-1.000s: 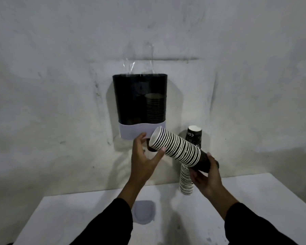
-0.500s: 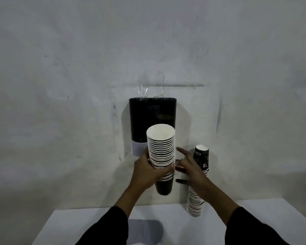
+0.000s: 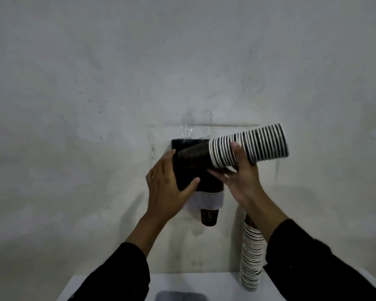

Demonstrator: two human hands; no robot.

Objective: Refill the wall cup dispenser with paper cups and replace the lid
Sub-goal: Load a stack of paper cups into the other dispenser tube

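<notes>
Head view: both hands (image 3: 167, 181) (image 3: 240, 181) hold cup stack (image 3: 248, 146) sideways.

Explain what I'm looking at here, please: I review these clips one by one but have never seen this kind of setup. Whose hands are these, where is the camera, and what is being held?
There is no machine here. A person wears a wide-angle camera on the head, so the single picture looks forward and down at their own two bare hands.

On the wall hangs a dark cup dispenser with a pale band at its bottom, and one cup pokes out below it.

Both hands hold a stack of paper cups tipped almost sideways in front of the dispenser. The left hand grips its dark bottom end; the right hand supports the striped rims.

Below is a white table. A second stack of cups stands on it against the wall, and a flat grey piece, probably the lid, lies at its near edge.
</notes>
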